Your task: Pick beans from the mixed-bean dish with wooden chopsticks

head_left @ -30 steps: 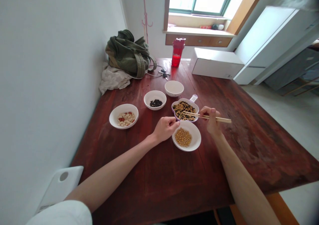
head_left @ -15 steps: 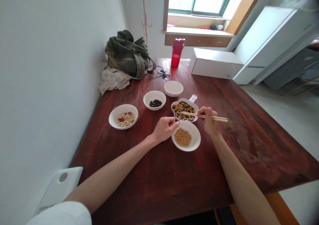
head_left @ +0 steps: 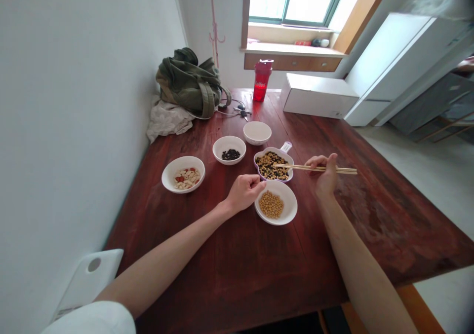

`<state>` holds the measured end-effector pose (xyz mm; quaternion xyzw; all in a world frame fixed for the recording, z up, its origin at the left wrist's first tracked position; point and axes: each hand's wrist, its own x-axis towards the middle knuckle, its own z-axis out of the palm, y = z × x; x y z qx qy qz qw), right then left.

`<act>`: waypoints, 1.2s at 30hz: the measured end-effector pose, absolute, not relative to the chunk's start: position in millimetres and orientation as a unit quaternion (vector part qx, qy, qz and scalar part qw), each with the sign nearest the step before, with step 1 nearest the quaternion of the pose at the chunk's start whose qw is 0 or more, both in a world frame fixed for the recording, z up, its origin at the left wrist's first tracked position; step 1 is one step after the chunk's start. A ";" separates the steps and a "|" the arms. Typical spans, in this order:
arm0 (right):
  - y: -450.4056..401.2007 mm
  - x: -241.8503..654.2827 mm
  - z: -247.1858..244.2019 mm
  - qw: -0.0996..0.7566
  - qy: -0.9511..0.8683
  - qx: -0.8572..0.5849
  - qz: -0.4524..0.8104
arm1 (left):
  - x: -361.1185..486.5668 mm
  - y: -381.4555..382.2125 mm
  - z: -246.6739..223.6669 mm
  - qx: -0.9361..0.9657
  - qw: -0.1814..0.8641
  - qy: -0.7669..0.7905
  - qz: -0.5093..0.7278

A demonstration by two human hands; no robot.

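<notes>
My right hand [head_left: 324,173] grips a pair of wooden chopsticks [head_left: 314,168], their tips together over a purple-rimmed dish [head_left: 261,153] of mixed beans. My left hand [head_left: 244,193] rests curled on the table, holding nothing visible, next to a white bowl of yellow soybeans [head_left: 286,210]. Further left are a white bowl of black beans [head_left: 237,158] and a white bowl of pale nuts with red pieces [head_left: 169,171]. Behind them stands a small white bowl [head_left: 256,132] showing only its white inside.
All this stands on a dark red wooden table [head_left: 222,270] against a white wall on the left. At the back are a green bag [head_left: 188,85], a crumpled cloth [head_left: 168,121], keys [head_left: 241,111], a red bottle [head_left: 261,80] and a white box [head_left: 316,97].
My right hand has moved up and to the right, and the chopsticks now lie nearly level. My left hand and the bowls stay in place.
</notes>
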<state>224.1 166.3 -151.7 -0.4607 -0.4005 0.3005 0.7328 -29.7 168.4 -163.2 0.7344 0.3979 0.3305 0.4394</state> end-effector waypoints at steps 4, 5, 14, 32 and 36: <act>165.6 230.2 -143.2 0.721 -0.420 -0.425 0.350 | -30.0 168.5 -163.5 0.735 0.440 0.396 0.331; 164.3 231.2 -141.1 0.705 -0.437 -0.423 0.365 | -30.0 168.6 -163.5 0.734 0.440 0.397 0.330; 155.2 224.9 -137.1 0.610 -0.502 -0.449 0.418 | -29.8 168.7 -162.2 0.736 0.437 0.400 0.328; 164.9 229.9 -165.4 0.672 -0.449 -0.488 0.330 | -29.9 168.7 -162.0 0.730 0.445 0.398 0.333; 166.7 230.3 -169.6 0.663 -0.457 -0.501 0.317 | -30.1 168.7 -161.6 0.731 0.444 0.399 0.331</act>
